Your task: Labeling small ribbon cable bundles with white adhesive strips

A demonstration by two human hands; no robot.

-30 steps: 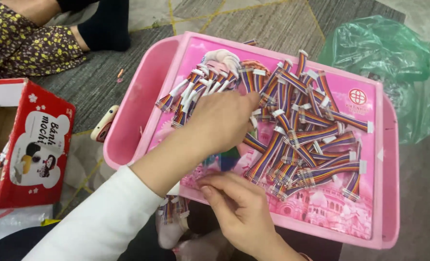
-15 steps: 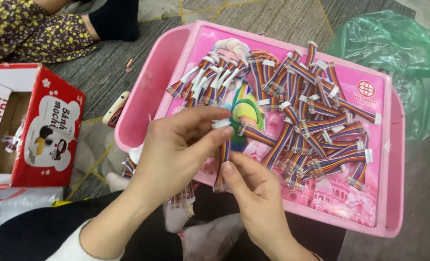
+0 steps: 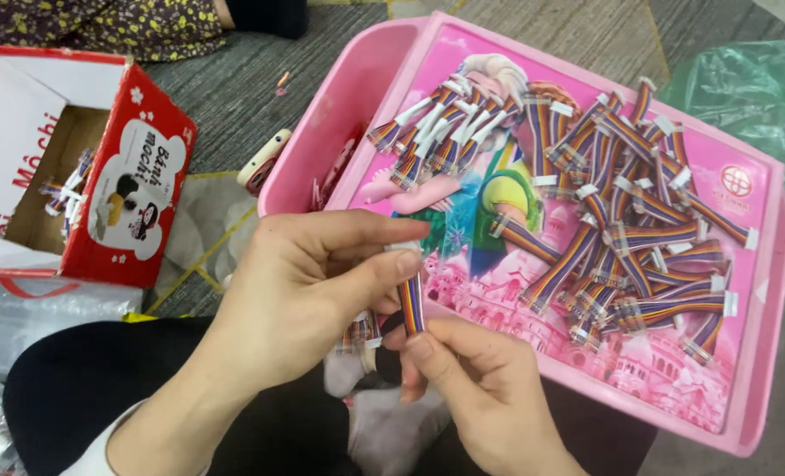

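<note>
Both hands rose off pink tray (image 3: 767,291) since earlier frames. Left hand (image 3: 308,282) and right hand (image 3: 476,379) pinched one rainbow ribbon cable (image 3: 412,304) between them, at tray's 7 o'clock. Cable pile (image 3: 621,220) stayed on tray; picking evidently done.

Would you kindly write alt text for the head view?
Two hands, left hand and right hand, hold a short rainbow ribbon cable upright beside a pink tray strewn with similar cables; a red cardboard box sits left.

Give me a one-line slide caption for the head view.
Both hands, left and right, pinch one rainbow ribbon cable beside a pink tray of cables.
</note>
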